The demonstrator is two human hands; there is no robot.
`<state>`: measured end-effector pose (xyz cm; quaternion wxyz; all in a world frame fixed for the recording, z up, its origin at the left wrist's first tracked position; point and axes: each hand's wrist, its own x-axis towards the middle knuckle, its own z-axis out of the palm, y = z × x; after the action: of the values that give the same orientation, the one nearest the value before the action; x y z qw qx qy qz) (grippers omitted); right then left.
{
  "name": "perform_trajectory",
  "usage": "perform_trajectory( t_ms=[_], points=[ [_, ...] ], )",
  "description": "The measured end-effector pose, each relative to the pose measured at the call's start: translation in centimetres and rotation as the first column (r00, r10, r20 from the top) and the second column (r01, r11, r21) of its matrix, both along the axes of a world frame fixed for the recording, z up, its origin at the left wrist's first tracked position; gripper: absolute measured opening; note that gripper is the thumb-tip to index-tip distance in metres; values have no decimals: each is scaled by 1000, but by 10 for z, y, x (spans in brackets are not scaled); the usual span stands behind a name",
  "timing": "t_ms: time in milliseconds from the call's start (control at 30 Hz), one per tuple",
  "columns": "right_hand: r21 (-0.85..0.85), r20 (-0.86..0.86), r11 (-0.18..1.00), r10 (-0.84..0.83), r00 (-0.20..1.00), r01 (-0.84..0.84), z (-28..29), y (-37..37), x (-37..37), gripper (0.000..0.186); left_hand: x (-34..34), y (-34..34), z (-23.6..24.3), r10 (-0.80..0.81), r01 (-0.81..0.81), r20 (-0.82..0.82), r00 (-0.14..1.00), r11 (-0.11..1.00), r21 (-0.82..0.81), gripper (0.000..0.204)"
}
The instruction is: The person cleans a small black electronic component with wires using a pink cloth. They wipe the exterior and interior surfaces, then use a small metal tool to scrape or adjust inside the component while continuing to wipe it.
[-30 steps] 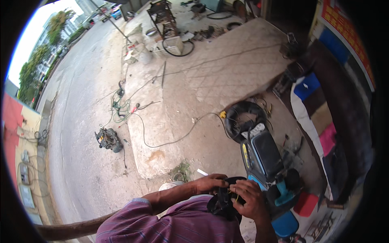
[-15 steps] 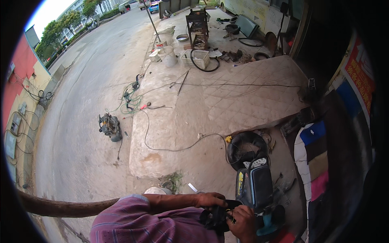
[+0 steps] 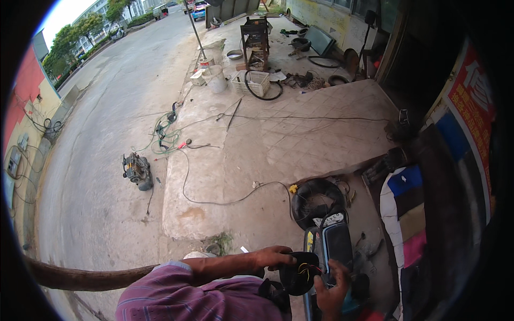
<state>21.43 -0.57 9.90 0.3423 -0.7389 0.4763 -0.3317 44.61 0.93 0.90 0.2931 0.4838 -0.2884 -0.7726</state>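
My left hand [image 3: 274,258] reaches in from the left past a purple striped sleeve [image 3: 203,297] and grips the top of a black round housing [image 3: 297,274] with coloured wires showing inside it. My right hand [image 3: 331,289] holds the same housing from the right side, fingers at the wires. The housing sits at the front end of a blue scooter [image 3: 336,242] with a black seat, at the bottom edge of the view. Part of the housing is hidden behind my hands.
A black tyre [image 3: 315,197] lies just beyond the scooter. Cables [image 3: 214,200] trail over the concrete slab. A small engine unit [image 3: 137,170] sits on the road at left. A white bucket [image 3: 216,78], a crate and a metal stand are at the far end. Coloured cloth [image 3: 409,214] hangs right.
The view has swung upward, so the hands and scooter sit lower in the picture. Both hands have stayed on the black housing.
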Motion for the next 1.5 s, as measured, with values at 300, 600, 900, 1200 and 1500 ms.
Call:
perform_trajectory(
  t_ms=[300,600,900,1200,1500],
  points=[
    [160,3,987,-7,1000,7,-80,8,-9,77,-21,-14,-3,25,-23,150,988,1000,-18,53],
    [450,817,621,-577,15,-642,-129,6,-23,81,-40,-29,18,86,-112,-290,953,991,-75,32],
    [316,769,634,-607,-200,-706,-136,9,-38,73,10,-5,-67,254,-236,-84,964,955,179,30],
    [864,330,500,-481,812,-56,-237,85,-125,37,87,91,-178,175,-269,263,949,885,380,17],
    [979,170,176,-448,878,-101,-217,175,-149,47,86,141,-192,82,-211,289,954,869,448,24]
  ],
)
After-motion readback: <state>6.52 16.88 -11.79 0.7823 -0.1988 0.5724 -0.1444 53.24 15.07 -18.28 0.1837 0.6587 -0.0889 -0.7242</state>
